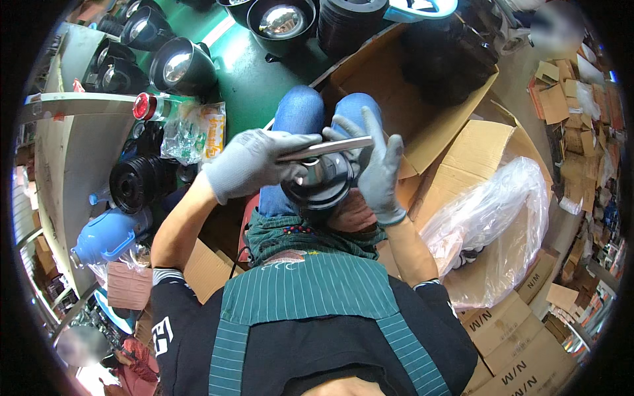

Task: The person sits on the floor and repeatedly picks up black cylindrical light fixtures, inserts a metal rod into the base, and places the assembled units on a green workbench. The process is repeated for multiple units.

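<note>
Both my hands wear grey gloves. My left hand (249,160) is closed on the left end of a thin, flat, light-coloured bar (327,149), seen nearly edge-on; its exact kind is unclear. At the bar's right end, my right hand (382,173) has its fingers stretched apart. Whether it touches the bar I cannot make out. Beneath the bar, a round black lamp housing (318,198) with a shiny inside rests over my lap, between my legs. The bar and my hands hide part of it.
Black lamp housings (181,66) with mirrored insides stand on the green table (244,99) ahead. At the left are a red-lidded jar (146,106), stacked black rings (135,183) and a blue jug (109,236). An open carton (456,155) and plastic bag (495,218) lie right.
</note>
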The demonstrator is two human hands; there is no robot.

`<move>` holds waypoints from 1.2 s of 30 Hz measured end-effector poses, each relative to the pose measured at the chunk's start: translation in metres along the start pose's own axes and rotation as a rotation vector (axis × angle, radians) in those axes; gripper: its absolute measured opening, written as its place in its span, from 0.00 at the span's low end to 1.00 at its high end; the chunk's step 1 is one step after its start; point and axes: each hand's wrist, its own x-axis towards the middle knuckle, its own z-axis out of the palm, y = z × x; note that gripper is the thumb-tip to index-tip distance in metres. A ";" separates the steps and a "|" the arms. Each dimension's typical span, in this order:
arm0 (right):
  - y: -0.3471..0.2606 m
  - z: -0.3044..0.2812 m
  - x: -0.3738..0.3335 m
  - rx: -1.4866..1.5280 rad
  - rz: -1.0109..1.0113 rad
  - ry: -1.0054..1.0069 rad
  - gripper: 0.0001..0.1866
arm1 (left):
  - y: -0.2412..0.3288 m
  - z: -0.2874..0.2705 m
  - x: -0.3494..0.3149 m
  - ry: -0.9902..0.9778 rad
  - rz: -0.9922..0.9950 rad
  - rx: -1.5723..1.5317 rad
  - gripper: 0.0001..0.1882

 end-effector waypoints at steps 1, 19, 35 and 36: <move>-0.008 0.004 0.003 0.108 -0.005 0.053 0.59 | 0.008 0.005 0.001 0.007 -0.019 0.072 0.31; -0.004 -0.025 -0.025 0.143 -0.199 -0.597 0.31 | -0.022 0.055 0.005 0.425 -0.022 -0.330 0.25; -0.008 0.105 -0.010 -1.038 -0.201 -1.205 0.16 | 0.004 0.102 0.159 -0.324 0.356 -0.721 0.30; -0.007 0.095 -0.010 -0.758 -0.232 -1.095 0.20 | -0.005 0.099 0.156 -0.138 0.503 -0.627 0.27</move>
